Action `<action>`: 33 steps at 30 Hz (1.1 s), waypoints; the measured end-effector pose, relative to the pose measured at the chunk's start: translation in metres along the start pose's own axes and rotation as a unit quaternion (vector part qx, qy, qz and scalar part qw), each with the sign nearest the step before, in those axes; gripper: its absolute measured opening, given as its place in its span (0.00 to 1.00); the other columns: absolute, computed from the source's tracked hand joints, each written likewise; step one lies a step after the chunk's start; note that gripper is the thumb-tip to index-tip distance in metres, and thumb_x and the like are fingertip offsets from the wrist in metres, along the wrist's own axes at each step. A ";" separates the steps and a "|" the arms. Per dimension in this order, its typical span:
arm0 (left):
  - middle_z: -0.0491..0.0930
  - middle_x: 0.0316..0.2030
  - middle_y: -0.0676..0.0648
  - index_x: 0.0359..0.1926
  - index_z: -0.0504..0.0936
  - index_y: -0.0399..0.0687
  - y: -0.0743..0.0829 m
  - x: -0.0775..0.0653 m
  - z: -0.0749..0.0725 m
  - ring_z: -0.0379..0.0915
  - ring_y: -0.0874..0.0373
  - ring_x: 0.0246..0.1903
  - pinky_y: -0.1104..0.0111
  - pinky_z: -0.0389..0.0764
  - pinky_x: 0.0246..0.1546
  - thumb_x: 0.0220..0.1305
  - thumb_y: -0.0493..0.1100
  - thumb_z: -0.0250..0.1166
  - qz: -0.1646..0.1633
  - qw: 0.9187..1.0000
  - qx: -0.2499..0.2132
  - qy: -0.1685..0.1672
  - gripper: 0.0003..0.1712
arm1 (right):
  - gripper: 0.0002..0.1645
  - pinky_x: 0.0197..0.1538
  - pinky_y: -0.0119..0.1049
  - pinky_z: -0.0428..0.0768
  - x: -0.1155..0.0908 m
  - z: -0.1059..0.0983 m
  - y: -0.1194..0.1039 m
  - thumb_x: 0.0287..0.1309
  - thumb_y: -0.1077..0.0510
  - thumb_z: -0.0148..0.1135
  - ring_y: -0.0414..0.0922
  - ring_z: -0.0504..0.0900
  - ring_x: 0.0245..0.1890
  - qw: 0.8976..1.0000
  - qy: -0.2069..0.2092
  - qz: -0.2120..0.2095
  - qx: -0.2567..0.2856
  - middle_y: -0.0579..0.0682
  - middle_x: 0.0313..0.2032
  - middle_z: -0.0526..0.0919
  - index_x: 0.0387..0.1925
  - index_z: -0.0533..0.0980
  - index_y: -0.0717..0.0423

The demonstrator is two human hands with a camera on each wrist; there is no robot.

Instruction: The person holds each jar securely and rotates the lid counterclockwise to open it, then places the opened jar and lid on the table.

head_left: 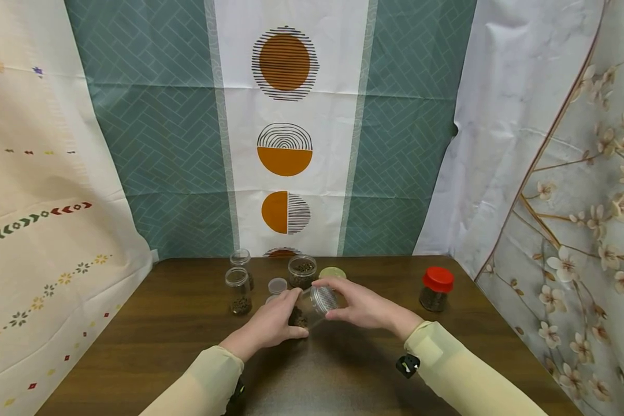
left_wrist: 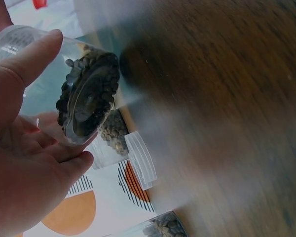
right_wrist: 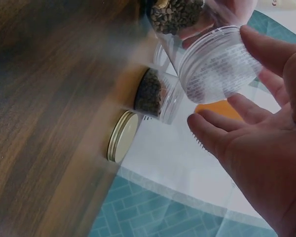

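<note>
My left hand [head_left: 270,322] grips a clear plastic jar [left_wrist: 89,94] around its side, thumb on one side and fingers on the other. Small dark bean-like grains lie at the jar's base, and it leans to the right in the head view. At its upper end is a clear ridged lid [right_wrist: 224,69] with fine printing on its top. My right hand [head_left: 361,305] holds this lid by its rim, the thumb against one edge and the fingertips at the opposite edge. The jar is tilted above the wooden table.
Two clear jars of grains stand at the left, one jar [head_left: 238,292] before the other jar [head_left: 241,258]. A small clear lid [head_left: 278,286], an open wide jar [head_left: 302,273] and a gold lid [right_wrist: 123,138] sit behind the hands. At the right stands a red-lidded jar [head_left: 437,289].
</note>
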State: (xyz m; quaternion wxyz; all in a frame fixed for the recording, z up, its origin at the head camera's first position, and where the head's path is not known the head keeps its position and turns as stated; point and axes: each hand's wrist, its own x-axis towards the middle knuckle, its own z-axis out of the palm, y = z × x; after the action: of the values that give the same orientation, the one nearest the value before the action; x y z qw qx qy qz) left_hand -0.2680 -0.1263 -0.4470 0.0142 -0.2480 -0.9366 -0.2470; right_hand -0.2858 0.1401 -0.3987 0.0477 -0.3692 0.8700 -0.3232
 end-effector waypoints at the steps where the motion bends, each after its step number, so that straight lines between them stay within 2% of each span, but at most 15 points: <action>1: 0.75 0.68 0.34 0.80 0.64 0.35 0.000 0.000 0.000 0.78 0.38 0.64 0.42 0.79 0.62 0.65 0.53 0.84 -0.001 1.000 -0.001 0.000 0.55 | 0.43 0.73 0.57 0.73 0.001 0.000 0.000 0.71 0.55 0.77 0.50 0.73 0.73 1.000 0.002 -0.001 -0.003 0.48 0.76 0.72 0.81 0.69 0.43; 6: 0.76 0.67 0.35 0.80 0.64 0.35 -0.001 0.001 0.000 0.78 0.38 0.63 0.42 0.80 0.62 0.64 0.53 0.84 0.001 1.000 0.002 0.003 0.55 | 0.44 0.75 0.59 0.71 0.004 -0.001 -0.003 0.75 0.45 0.73 0.52 0.70 0.77 1.000 0.020 0.008 -0.016 0.50 0.80 0.67 0.84 0.66 0.46; 11: 0.76 0.66 0.34 0.80 0.64 0.33 -0.003 0.001 -0.001 0.78 0.38 0.63 0.42 0.80 0.62 0.64 0.53 0.85 0.005 1.000 0.003 0.003 0.56 | 0.45 0.73 0.62 0.73 0.008 -0.001 -0.006 0.79 0.38 0.66 0.58 0.74 0.75 0.997 0.031 0.056 -0.037 0.56 0.81 0.66 0.84 0.65 0.53; 14: 0.76 0.66 0.34 0.80 0.64 0.34 -0.002 0.001 -0.001 0.78 0.38 0.64 0.42 0.80 0.62 0.63 0.53 0.85 0.003 1.000 0.004 0.002 0.56 | 0.45 0.70 0.61 0.77 0.011 0.001 -0.005 0.79 0.37 0.65 0.58 0.80 0.70 0.995 0.031 0.080 -0.041 0.57 0.80 0.69 0.84 0.65 0.54; 19: 0.75 0.67 0.34 0.79 0.64 0.34 -0.002 -0.001 -0.002 0.77 0.37 0.64 0.42 0.79 0.62 0.63 0.53 0.85 0.001 1.000 0.001 0.002 0.56 | 0.44 0.62 0.57 0.83 0.013 0.003 -0.006 0.79 0.37 0.66 0.55 0.87 0.59 0.995 0.026 0.094 -0.031 0.57 0.74 0.76 0.83 0.67 0.53; 25: 0.74 0.69 0.33 0.80 0.64 0.34 -0.002 -0.001 -0.002 0.76 0.37 0.66 0.41 0.79 0.63 0.64 0.54 0.84 -0.006 1.000 -0.003 -0.004 0.56 | 0.43 0.59 0.54 0.85 0.014 0.002 -0.007 0.78 0.38 0.68 0.53 0.87 0.58 0.996 0.019 0.087 -0.018 0.57 0.70 0.80 0.82 0.68 0.55; 33: 0.73 0.70 0.34 0.81 0.63 0.36 -0.002 0.000 -0.002 0.75 0.37 0.67 0.41 0.79 0.64 0.65 0.54 0.83 -0.011 1.000 -0.009 -0.010 0.56 | 0.43 0.69 0.59 0.78 0.010 -0.003 -0.007 0.79 0.42 0.68 0.55 0.78 0.70 0.999 -0.006 0.044 -0.025 0.57 0.78 0.72 0.83 0.66 0.56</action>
State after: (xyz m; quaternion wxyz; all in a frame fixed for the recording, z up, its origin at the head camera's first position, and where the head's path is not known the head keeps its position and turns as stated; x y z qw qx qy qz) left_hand -0.2687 -0.1290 -0.4457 0.0004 -0.2404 -0.9370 -0.2533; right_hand -0.2897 0.1311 -0.3911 0.0576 -0.3338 0.8930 -0.2964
